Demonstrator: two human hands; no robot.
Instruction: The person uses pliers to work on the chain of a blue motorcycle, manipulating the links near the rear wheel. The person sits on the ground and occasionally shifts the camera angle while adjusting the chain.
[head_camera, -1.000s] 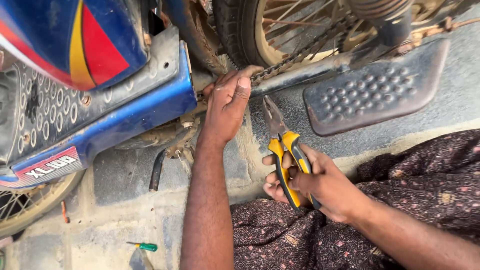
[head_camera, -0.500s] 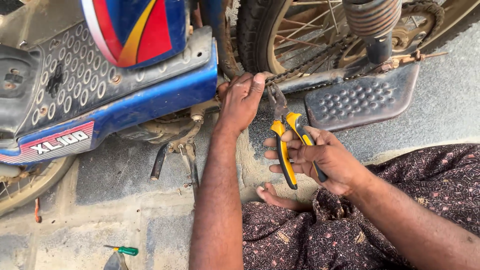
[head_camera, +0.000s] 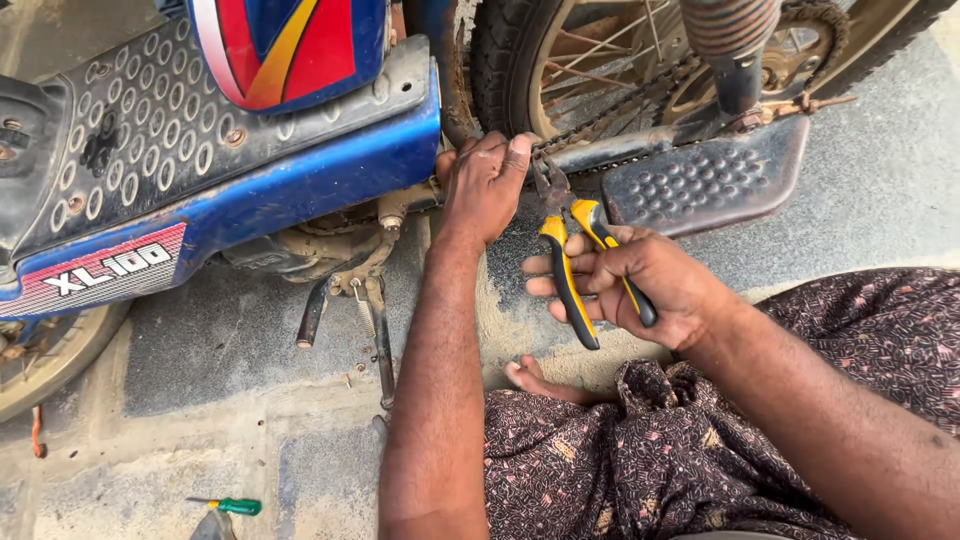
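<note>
My left hand (head_camera: 484, 185) grips the underside of a blue moped (head_camera: 300, 170), its fingers curled around the drive chain (head_camera: 600, 115) where it leaves the frame. My right hand (head_camera: 640, 285) holds yellow-and-black pliers (head_camera: 572, 265) by the handles. The pliers' jaws point up at the chain, right beside my left fingers. Whether the jaws touch the chain I cannot tell.
A rear wheel (head_camera: 600, 50) with spokes and a shock spring (head_camera: 730, 25) stands above the chain. A studded metal footrest (head_camera: 705, 180) juts out at right. A green-handled screwdriver (head_camera: 235, 506) lies on the concrete at lower left. A kickstand (head_camera: 315, 310) hangs under the frame. My patterned cloth (head_camera: 680, 460) and bare toes (head_camera: 525, 375) are below.
The view has shifted, so the moped sits lower and to the right. My right hand has brought the pliers up closer to the chain and my left fingers.
</note>
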